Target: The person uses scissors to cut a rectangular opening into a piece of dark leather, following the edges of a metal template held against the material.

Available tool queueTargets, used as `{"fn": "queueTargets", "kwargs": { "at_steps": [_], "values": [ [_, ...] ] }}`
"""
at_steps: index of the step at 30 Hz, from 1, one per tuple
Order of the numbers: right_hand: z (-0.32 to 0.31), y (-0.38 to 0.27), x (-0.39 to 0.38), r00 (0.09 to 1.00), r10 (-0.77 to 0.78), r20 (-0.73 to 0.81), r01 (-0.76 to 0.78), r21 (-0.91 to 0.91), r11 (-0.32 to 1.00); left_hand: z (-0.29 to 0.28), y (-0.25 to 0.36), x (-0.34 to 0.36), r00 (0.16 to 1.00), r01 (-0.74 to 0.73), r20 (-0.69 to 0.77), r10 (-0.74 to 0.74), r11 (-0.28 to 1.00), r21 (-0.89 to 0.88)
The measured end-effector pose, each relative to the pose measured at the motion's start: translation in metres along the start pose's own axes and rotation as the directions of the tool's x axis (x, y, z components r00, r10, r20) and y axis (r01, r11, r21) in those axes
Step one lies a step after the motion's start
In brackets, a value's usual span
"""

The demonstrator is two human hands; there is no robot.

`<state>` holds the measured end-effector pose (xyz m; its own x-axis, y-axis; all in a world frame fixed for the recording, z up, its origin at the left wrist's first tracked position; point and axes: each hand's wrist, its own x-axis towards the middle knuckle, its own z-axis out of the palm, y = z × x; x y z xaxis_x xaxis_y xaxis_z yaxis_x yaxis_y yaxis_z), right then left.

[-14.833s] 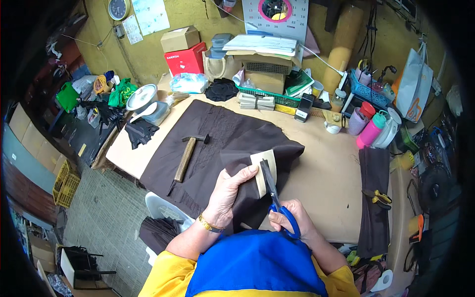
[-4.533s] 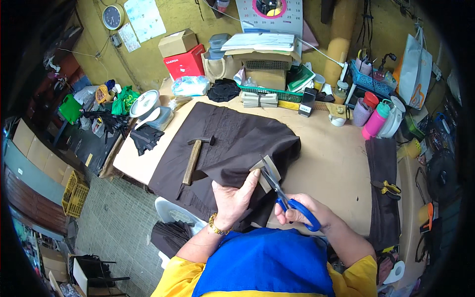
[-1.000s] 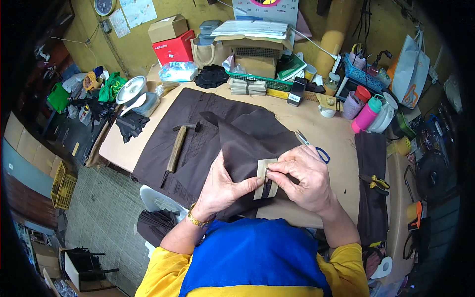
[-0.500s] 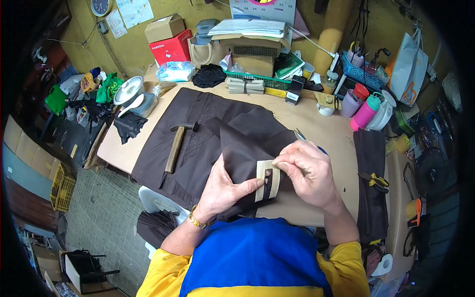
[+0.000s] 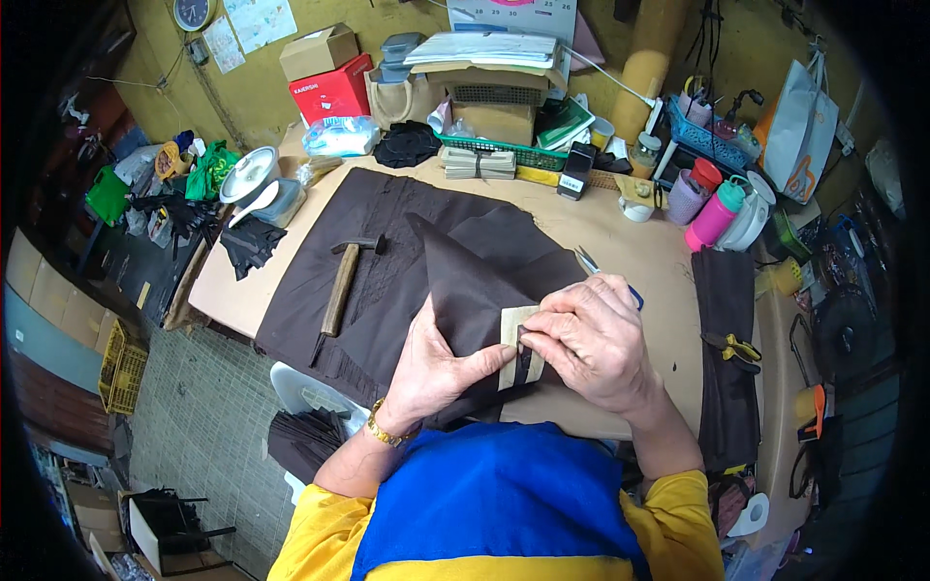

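A dark brown sheet of fabric (image 5: 475, 261) is gathered up above the table, one corner standing in a peak. On it lies a cream rectangular patch (image 5: 511, 373) with a narrow slot through which dark cloth shows. My left hand (image 5: 431, 363) is closed on the fabric, its thumb pressing the patch's left edge. My right hand (image 5: 596, 334) pinches dark cloth at the slot, fingertips covering part of the patch. Partly hidden behind the right hand lie scissors (image 5: 587, 260) with blue handles. A wooden-handled hammer (image 5: 341, 290) rests on the spread fabric to the left.
The table (image 5: 639, 252) carries yellow-handled pliers (image 5: 733, 352) on folded dark cloth at the right. Along the back stand a green basket (image 5: 513, 153), a bundle of cream strips (image 5: 480, 165), a pink bottle (image 5: 712, 223) and boxes (image 5: 329, 94). A white stool (image 5: 300, 387) is at the lower left.
My right hand has shifted slightly left, its pinch going from the patch's upper right edge to the slot. More of the scissors shows. My left hand stays in place.
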<state>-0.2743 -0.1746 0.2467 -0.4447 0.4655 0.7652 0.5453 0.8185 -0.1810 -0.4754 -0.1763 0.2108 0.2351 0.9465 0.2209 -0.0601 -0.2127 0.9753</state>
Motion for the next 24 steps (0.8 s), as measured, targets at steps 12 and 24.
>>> {"fn": "queueTargets", "kwargs": {
  "at_steps": [12,24],
  "values": [
    [-0.001,0.004,0.000,0.974,0.206,0.093,-0.223,0.274,0.935,0.001,0.006,-0.003,0.999,-0.015,0.037,0.012,0.997,0.079],
    [-0.005,0.014,0.003,0.816,0.425,0.392,-0.577,0.606,0.548,0.002,0.007,-0.001,0.996,0.019,0.083,-0.023,0.999,0.047]
  ]
}}
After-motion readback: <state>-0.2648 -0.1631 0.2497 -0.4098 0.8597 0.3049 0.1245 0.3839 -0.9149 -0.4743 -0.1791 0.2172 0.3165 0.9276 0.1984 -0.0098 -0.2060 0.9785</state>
